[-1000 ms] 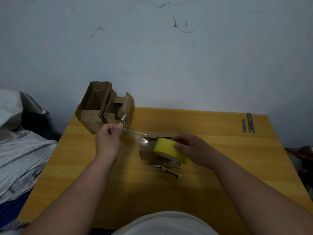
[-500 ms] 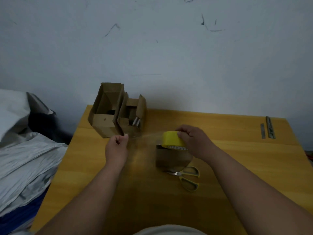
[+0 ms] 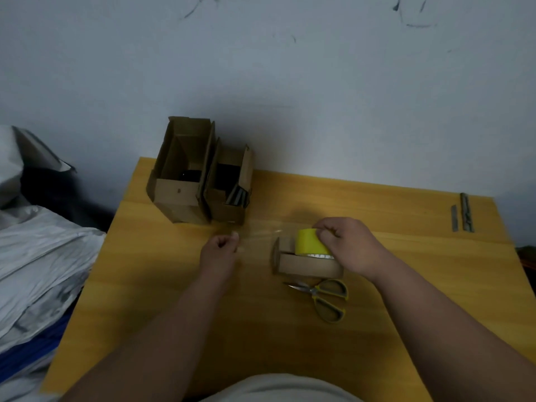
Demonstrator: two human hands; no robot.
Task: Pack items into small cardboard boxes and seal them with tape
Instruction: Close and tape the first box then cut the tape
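Since before, our right hand (image 3: 348, 245) lowered the roll (image 3: 309, 242) onto the box (image 3: 307, 264) — gripping it; our left hand (image 3: 220, 249) pinches the tape (image 3: 261, 234) end.

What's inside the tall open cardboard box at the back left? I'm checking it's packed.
Inside the tall open brown cardboard box, a dark item shows at the bottom; its walls hide the rest.

We see a yellow wooden worktop (image 3: 377, 204) bearing two open cardboard boxes (image 3: 185, 181), a small box (image 3: 307, 264), scissors (image 3: 324, 300) and metal strips (image 3: 462, 213).
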